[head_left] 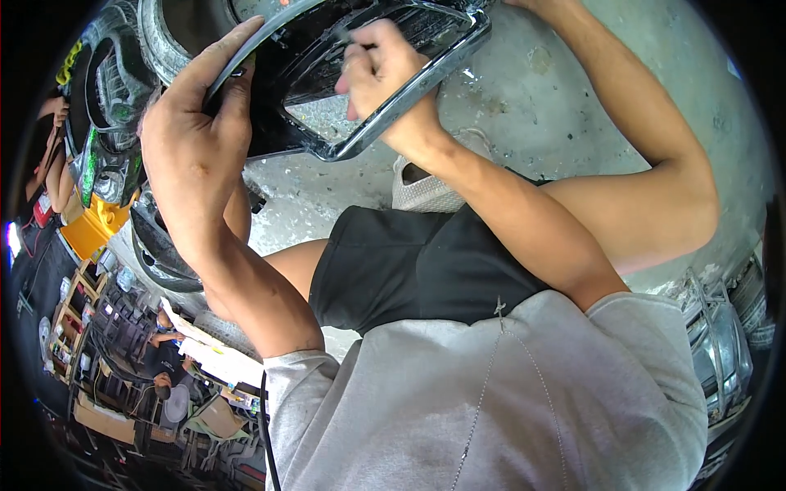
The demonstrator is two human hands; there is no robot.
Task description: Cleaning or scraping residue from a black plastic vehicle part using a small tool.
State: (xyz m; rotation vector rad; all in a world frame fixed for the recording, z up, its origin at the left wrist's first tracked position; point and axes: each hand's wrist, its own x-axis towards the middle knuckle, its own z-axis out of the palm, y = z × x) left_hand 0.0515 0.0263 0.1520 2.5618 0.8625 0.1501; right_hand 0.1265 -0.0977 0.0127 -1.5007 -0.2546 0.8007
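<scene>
A glossy black moulded part (270, 106) with an angular opening is held up over my lap at the top of the view. My left hand (196, 139) grips its left rim, thumb on the near face and a finger along the edge. My right hand (385, 90) is inside the frame, slightly blurred, with its fingers curled; whether something small is in them I cannot make out. My right forearm crosses above my black shorts (417, 262). A grey mesh shoe (426, 188) shows below the part.
Black and green moulded parts (110, 98) and a yellow object (94, 225) lie at left. Other people (164, 360) are among cluttered shelving (74, 319) and cardboard (106, 417). A round grey rim (160, 45) is behind the part; tyres and metal pieces (716, 344) are at right.
</scene>
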